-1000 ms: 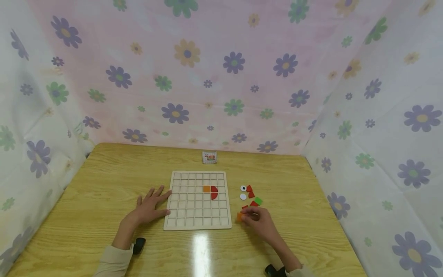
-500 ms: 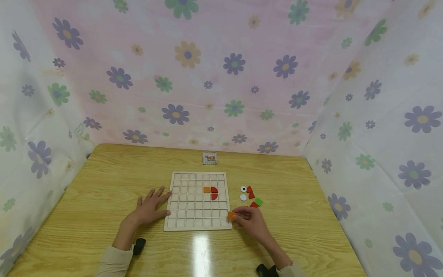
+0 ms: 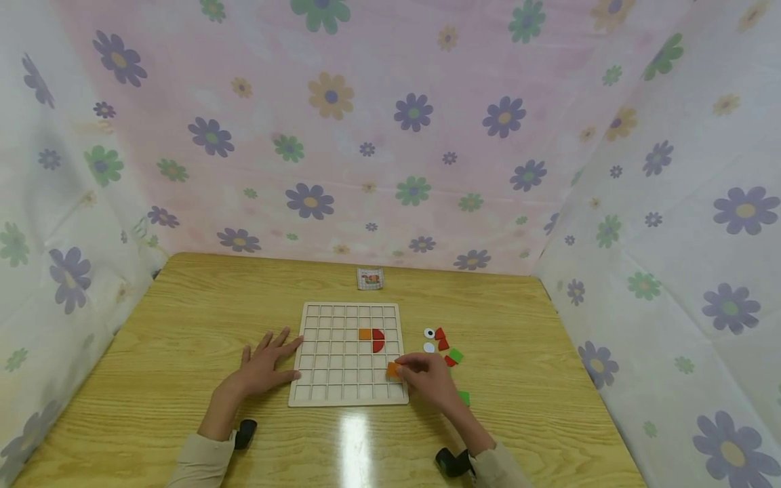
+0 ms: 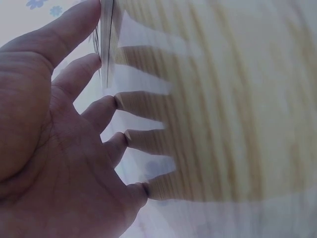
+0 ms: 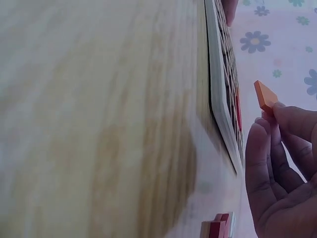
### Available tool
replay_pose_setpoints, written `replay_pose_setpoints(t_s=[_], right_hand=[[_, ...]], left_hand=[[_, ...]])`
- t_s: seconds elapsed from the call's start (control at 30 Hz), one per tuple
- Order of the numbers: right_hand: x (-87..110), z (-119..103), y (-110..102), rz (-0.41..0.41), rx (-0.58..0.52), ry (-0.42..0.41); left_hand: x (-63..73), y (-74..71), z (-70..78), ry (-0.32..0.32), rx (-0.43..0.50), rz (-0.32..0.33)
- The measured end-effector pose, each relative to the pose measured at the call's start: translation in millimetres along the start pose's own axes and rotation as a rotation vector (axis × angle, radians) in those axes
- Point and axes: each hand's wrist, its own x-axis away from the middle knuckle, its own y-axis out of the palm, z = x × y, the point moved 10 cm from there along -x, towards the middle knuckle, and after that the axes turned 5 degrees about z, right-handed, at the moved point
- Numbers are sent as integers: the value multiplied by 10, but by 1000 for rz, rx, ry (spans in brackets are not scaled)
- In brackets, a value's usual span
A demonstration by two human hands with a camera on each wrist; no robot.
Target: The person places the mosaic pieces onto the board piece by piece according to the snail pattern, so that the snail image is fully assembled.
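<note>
My right hand (image 3: 432,381) pinches an orange square tile (image 3: 392,370) between thumb and fingertips. In the right wrist view that orange tile (image 5: 266,96) is held up above the board's level. The wooden grid board (image 3: 335,392) lies flat, with the held tile over its lower right part. On the board sit one orange square (image 3: 365,334) and two red quarter-round tiles (image 3: 378,346) to its right. My left hand (image 3: 262,366) lies spread at the board's left edge, thumb and a fingertip at the rim; its fingertips rest on the table in the left wrist view (image 4: 79,129).
Right of the board lie a white eye tile (image 3: 430,333), a plain white round tile (image 3: 429,348), red pieces (image 3: 443,343) and green tiles (image 3: 455,355), partly hidden by the right hand. A small picture card (image 3: 369,278) lies behind the board. Flowered cloth (image 3: 378,149) surrounds the table.
My right hand has carried the orange tile leftward and slightly away from me, from beside the board to over its lower right part. The left hand has stayed put.
</note>
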Motion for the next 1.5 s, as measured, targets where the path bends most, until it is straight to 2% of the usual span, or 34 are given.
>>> replay_pose_setpoints(t_s=[0.3,0.4,0.5,0.63,0.77,1.07,1.33,1.5], right_hand=[[-158,-88,97,1,12,13],[-179,-228,117,-14,3,5],[-226,-255,150,-30,-24,-14],[-336,-160,193,-18,-7,-26],[-426,-170,233,-10,34,-16],[-590,-194,318,-10,83,-48],[-681,-113,390,-29,71,1],[-711,-108,434,-45,107,-17]], left_hand=[[-17,4,-9,-3,-9,-3],[-16,-3,-3,-3,-3,-3],[-14,-7,5,-1,2,-5],[-16,-2,0,0,-1,-10],[-14,1,-2,-5,-5,-13],[-12,9,1,-12,-2,-13],[-2,10,15,-6,-8,-14],[-8,1,17,-5,-24,-6]])
